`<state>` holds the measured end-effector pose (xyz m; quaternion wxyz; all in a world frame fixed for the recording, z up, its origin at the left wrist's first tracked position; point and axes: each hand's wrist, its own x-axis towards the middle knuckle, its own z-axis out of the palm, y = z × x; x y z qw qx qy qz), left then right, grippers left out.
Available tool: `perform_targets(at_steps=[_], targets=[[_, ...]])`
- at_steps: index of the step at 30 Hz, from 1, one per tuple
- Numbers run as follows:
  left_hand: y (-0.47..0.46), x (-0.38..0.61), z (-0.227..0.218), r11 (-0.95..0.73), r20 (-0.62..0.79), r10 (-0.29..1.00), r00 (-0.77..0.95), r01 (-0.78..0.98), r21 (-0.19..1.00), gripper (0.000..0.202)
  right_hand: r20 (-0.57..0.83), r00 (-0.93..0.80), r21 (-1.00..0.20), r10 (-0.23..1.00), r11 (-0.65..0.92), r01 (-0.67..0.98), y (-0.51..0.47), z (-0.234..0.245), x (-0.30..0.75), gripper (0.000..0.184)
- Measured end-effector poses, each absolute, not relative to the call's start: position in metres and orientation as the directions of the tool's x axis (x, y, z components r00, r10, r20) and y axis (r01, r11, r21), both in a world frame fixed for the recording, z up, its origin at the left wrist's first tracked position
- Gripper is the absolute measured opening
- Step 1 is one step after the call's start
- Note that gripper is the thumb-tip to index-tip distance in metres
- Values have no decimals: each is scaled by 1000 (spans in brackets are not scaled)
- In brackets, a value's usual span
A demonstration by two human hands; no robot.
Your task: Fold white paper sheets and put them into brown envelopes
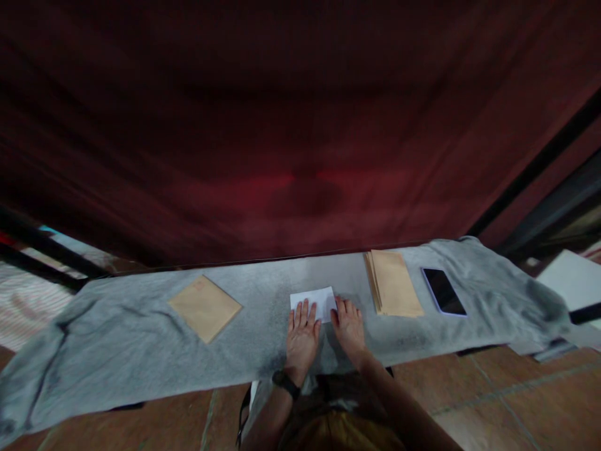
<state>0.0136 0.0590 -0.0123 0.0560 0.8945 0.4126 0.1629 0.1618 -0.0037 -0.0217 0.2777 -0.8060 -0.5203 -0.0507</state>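
A white sheet of paper, seemingly folded (325, 302), lies on the grey cloth in front of me. My left hand (302, 337) rests flat on its left part, fingers stretched out and slightly apart; a dark watch is on that wrist. At the paper's right edge is my right hand (349, 326), its fingertips touching or very near the edge and its thumb apart from the fingers. Nothing shows in its grasp. To the right of it lies a stack of brown envelopes (397, 285). Farther left, one brown envelope (205, 308) lies turned at an angle.
A phone (444, 292) with a pale purple case lies right of the stack. The narrow table is covered by a grey cloth (263, 357), wrinkled at both ends. Behind it hangs a dark red curtain (300, 138). Below is a tiled floor (493, 401).
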Motion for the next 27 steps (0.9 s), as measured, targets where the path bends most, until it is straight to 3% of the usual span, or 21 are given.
perform_targets(at_steps=[4, 8, 10, 18, 27], targets=[[61, 14, -24, -646, 198, 762, 616, 741, 183, 52, 388, 383, -408, 839, -216, 887, -2, -16, 151, 41], [63, 12, -27, -679, 171, 733, 658, 722, 133, 58, 366, 89, -379, 926, 61, 924, 0, -13, 135, 47], [62, 10, -27, -685, 185, 727, 661, 717, 129, 61, 351, 22, -328, 936, 100, 939, -1, -15, 131, 49], [65, -2, -25, -583, 283, 803, 524, 787, 199, 58, 327, 142, -266, 934, -53, 963, -19, -27, 159, 56], [69, -20, -14, -490, 276, 862, 426, 839, 235, 55, 305, 212, -271, 929, -129, 954, -28, -28, 165, 56]])
